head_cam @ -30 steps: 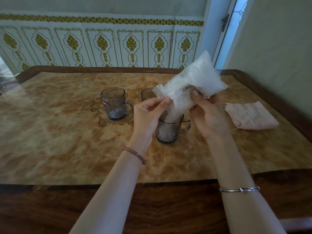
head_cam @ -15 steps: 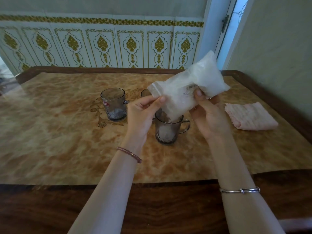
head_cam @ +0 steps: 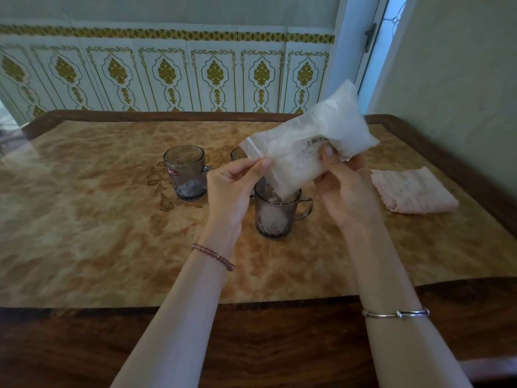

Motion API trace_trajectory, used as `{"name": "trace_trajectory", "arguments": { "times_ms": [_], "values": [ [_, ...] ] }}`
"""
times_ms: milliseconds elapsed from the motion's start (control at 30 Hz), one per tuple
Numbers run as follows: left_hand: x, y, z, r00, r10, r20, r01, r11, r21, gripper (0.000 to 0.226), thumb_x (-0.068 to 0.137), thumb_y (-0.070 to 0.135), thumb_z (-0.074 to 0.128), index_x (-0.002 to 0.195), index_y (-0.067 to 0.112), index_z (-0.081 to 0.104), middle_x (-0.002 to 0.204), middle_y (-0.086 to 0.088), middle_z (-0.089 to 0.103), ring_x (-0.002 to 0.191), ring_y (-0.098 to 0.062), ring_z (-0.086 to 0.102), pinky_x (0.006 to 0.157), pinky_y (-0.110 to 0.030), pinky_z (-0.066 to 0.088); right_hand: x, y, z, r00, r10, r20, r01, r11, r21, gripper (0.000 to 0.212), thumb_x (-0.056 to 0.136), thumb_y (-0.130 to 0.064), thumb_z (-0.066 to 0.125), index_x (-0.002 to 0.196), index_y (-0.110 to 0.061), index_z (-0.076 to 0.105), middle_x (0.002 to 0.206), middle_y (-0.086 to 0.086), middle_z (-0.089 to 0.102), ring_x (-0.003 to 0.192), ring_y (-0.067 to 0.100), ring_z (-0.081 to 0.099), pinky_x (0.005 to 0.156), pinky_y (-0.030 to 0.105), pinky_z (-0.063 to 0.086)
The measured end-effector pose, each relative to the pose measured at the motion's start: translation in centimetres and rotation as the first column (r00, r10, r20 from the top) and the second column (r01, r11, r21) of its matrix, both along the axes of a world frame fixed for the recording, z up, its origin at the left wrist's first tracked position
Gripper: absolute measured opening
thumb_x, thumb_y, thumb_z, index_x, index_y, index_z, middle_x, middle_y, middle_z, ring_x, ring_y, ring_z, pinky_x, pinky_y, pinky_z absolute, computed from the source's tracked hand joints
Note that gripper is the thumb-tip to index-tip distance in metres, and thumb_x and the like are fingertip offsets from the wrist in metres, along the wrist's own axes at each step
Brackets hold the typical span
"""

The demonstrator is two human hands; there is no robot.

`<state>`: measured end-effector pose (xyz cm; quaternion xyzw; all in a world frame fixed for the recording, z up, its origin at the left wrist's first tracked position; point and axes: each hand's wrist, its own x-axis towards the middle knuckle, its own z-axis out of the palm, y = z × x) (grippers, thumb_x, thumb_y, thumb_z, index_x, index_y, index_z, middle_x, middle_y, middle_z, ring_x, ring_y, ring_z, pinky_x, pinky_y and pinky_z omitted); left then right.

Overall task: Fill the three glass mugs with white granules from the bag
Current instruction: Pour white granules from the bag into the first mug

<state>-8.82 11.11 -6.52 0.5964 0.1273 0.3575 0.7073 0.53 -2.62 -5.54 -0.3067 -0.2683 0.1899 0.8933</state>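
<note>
Over marbled table [head_cam: 84, 247], left hand [head_cam: 228, 191] and right hand [head_cam: 345, 191] both pinching tilted bag [head_cam: 307, 147]

- Third glass mug [head_cam: 237, 153] mostly hidden behind the bag [head_cam: 313, 141] and left hand [head_cam: 230, 189].
- Label print on the bag too small to read.
- Nearest mug's [head_cam: 275, 217] mouth partly covered by the bag's corner.

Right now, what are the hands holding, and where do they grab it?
Both hold the bag. The left hand pinches its open end; the right hand grips its middle from below.
</note>
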Motion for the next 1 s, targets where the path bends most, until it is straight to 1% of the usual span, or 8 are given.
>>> {"name": "trace_trajectory", "arguments": {
  "times_ms": [133, 267, 400, 567, 667, 767, 867, 1000],
  "values": [
    [-0.1, -0.2, 0.0, 0.999, -0.002, 0.040, 0.003, 1.000, -0.015, 0.010, 0.078, 0.008, 0.075, 0.088, 0.009, 0.075, 0.080, 0.003, 0.075, 0.082, -0.008, 0.070, 0.071, -0.019, 0.054, -0.2, 0.3, -0.3, 1.000, 0.007, 0.008, -0.007, 1.000, -0.017, 0.072, 0.064, -0.011, 0.084, 0.128, -0.009, 0.052, 0.122, 0.011, 0.063, 0.120, 0.026, 0.057, 0.105, 0.049, 0.044],
    [0.0, -0.2, -0.2, 0.999, -0.007, 0.037, 0.005, 0.998, 0.058, 0.017, 0.079, 0.009, 0.074, 0.096, 0.007, 0.074, 0.091, -0.006, 0.075, 0.089, -0.016, 0.069, 0.080, -0.028, 0.056, -0.4, 0.5, -0.4, 1.000, 0.002, 0.013, -0.001, 0.999, -0.039, 0.075, 0.063, -0.012, 0.084, 0.130, -0.008, 0.051, 0.120, 0.009, 0.064, 0.119, 0.025, 0.058, 0.107, 0.049, 0.042],
    [-0.1, -0.1, -0.1, 0.997, 0.055, 0.049, -0.055, 0.998, -0.004, 0.008, 0.078, 0.008, 0.076, 0.085, 0.009, 0.075, 0.077, 0.004, 0.074, 0.078, -0.006, 0.069, 0.071, -0.017, 0.053, -0.3, 0.2, -0.4, 1.000, 0.010, -0.010, -0.010, 1.000, -0.013, 0.068, 0.064, -0.010, 0.082, 0.126, -0.011, 0.054, 0.119, 0.009, 0.065, 0.117, 0.023, 0.060, 0.102, 0.044, 0.047],
    [0.1, -0.6, 0.0, 0.998, 0.057, 0.023, -0.057, 0.998, 0.022, 0.015, 0.077, 0.010, 0.077, 0.090, 0.004, 0.075, 0.077, 0.004, 0.074, 0.080, -0.008, 0.070, 0.072, -0.019, 0.054, -0.1, 0.2, -0.4, 1.000, 0.004, -0.019, -0.004, 1.000, 0.000, 0.086, 0.065, -0.013, 0.084, 0.139, -0.003, 0.042, 0.124, 0.011, 0.061, 0.121, 0.025, 0.056, 0.108, 0.050, 0.040],
    [0.2, -1.0, 0.0, 0.999, 0.044, 0.012, -0.044, 0.998, 0.044, 0.015, 0.076, 0.009, 0.077, 0.090, 0.003, 0.075, 0.070, 0.009, 0.073, 0.074, -0.002, 0.068, 0.068, -0.014, 0.051, 0.0, 0.1, -0.5, 1.000, 0.009, -0.019, -0.009, 1.000, 0.000, 0.077, 0.066, -0.013, 0.083, 0.133, -0.004, 0.047, 0.121, 0.010, 0.063, 0.120, 0.024, 0.058, 0.109, 0.054, 0.037],
    [0.2, -0.8, 0.0, 0.997, 0.072, 0.011, -0.073, 0.996, 0.046, 0.017, 0.075, 0.011, 0.078, 0.091, 0.004, 0.075, 0.078, 0.004, 0.074, 0.081, -0.008, 0.070, 0.075, -0.020, 0.055, 0.2, 0.0, -0.5, 1.000, 0.009, 0.000, -0.009, 1.000, -0.002, 0.072, 0.064, -0.014, 0.085, 0.127, -0.006, 0.052, 0.119, 0.008, 0.064, 0.119, 0.024, 0.057, 0.109, 0.053, 0.037],
    [0.1, -0.4, -0.1, 0.997, 0.076, 0.011, -0.076, 0.997, 0.013, 0.015, 0.075, 0.012, 0.078, 0.089, 0.006, 0.075, 0.082, 0.001, 0.074, 0.086, -0.012, 0.070, 0.081, -0.027, 0.056, 0.2, 0.1, -0.4, 1.000, 0.018, 0.004, -0.019, 1.000, 0.001, 0.076, 0.066, -0.014, 0.084, 0.132, -0.005, 0.047, 0.122, 0.010, 0.062, 0.121, 0.025, 0.055, 0.106, 0.049, 0.042],
    [0.2, -0.9, -0.1, 1.000, 0.013, -0.003, -0.013, 1.000, 0.011, 0.011, 0.076, 0.009, 0.077, 0.087, 0.007, 0.075, 0.071, 0.010, 0.073, 0.075, 0.000, 0.067, 0.069, -0.014, 0.051, -0.1, 0.3, -0.4, 1.000, 0.023, 0.002, -0.023, 1.000, -0.013, 0.073, 0.066, -0.014, 0.083, 0.130, -0.006, 0.049, 0.119, 0.009, 0.063, 0.118, 0.024, 0.057, 0.102, 0.046, 0.046]
  ]
}}
